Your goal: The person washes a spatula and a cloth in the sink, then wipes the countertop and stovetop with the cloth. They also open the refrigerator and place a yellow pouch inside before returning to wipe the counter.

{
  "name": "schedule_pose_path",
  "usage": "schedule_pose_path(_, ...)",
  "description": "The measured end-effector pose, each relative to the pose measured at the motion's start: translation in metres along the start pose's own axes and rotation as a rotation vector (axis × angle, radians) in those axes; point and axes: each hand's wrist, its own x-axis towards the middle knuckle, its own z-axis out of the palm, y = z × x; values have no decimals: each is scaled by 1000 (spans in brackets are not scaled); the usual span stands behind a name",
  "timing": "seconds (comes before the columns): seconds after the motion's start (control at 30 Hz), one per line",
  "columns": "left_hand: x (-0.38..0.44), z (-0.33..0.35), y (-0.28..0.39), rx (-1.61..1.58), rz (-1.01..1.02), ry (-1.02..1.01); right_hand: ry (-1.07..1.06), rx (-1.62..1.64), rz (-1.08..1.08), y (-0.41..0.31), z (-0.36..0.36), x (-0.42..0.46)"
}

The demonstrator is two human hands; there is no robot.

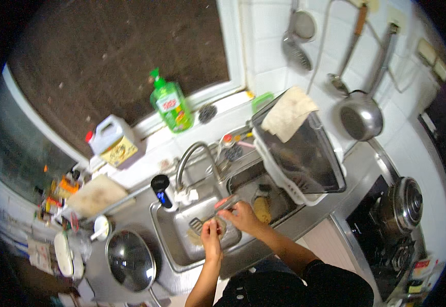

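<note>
Both my hands are over the left basin [162,238] of a steel sink. My right hand [242,218] grips a small greyish object [225,203] with a reddish edge; blur hides what it is. Just left of it and lower, my left hand [211,240] has its fingers bent together; something pale shows beside them, but whether they hold it is unclear. A black slotted turner head [196,225] shows left of these fingers, its handle hidden. Behind the hands rises a curved steel faucet [186,153]. A black-and-white device [162,192] with a lit blue display stands beside it.
A dish rack [280,182] with a dark tray [303,161] and beige cloth [290,111] covers part of the right basin, where a yellow bottle [262,209] lies. Left are a glass-lidded pan [131,261] and cutting board [96,195]. A green pump bottle [173,107] stands on the sill.
</note>
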Motion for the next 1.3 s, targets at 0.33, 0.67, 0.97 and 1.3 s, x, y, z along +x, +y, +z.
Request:
schedule_pose_path(0.33, 23, 20, 38, 762, 1017, -274, 266, -307, -244, -75, 11, -7)
schedule_pose_path(0.67, 14, 36, 91, 648, 939, -499, 234, -208, -120, -32, 12, -41)
schedule_pose_path(0.97, 4, 78, 139, 739, 1178, -614, 260, -495, -127, -101, -24, -18)
schedule_pose_path(1.3, 23, 169, 184, 729, 1102, -862, 246, -558, -49, -201, -167, 53)
